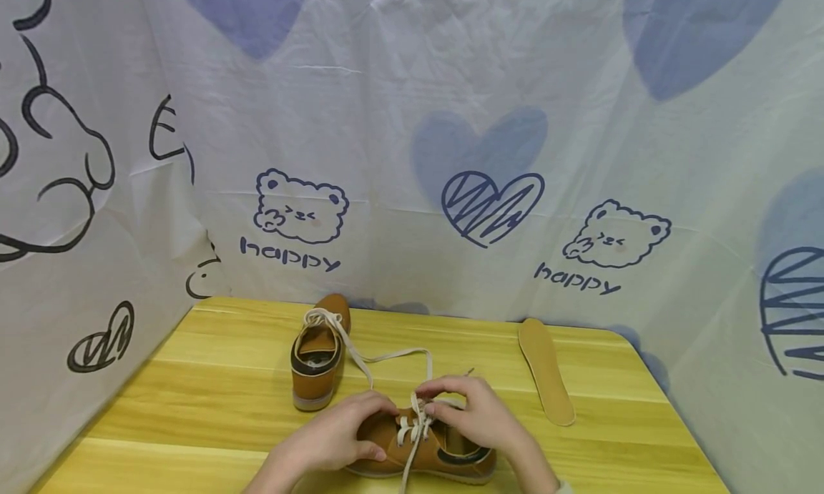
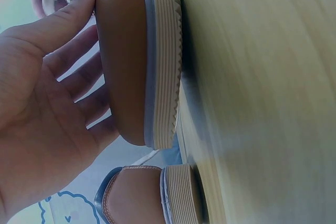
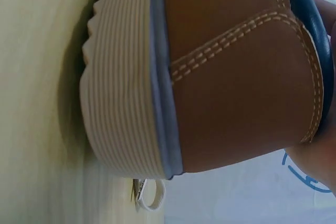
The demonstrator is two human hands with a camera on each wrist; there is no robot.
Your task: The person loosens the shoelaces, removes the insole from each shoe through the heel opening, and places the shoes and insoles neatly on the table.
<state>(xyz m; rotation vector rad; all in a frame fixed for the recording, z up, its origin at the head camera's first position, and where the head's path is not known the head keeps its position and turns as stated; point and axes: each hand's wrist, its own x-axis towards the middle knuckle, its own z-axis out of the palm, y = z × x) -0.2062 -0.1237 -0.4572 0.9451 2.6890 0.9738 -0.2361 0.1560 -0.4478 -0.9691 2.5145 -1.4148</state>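
A brown leather shoe (image 1: 380,437) lies across the front of the table, toe to the left, dark-trimmed heel to the right. My left hand (image 1: 344,433) grips its toe end, thumb on one side and fingers on the other; the left wrist view shows the fingers behind the brown upper (image 2: 123,66). Over the shoe's tongue, my right hand (image 1: 476,412) pinches the cream shoelace (image 1: 415,401) between thumb and fingers. One lace strand hangs over the near side, another trails back. The shoe's heel (image 3: 241,93) hides most of this hand in the right wrist view.
A matching brown shoe (image 1: 317,383) stands behind on the left, toe away, its lace trailing right. A tan insole (image 1: 547,372) lies on the right of the yellow wooden table (image 1: 193,379). Printed white cloth (image 1: 386,265) hangs behind the table and along its sides.
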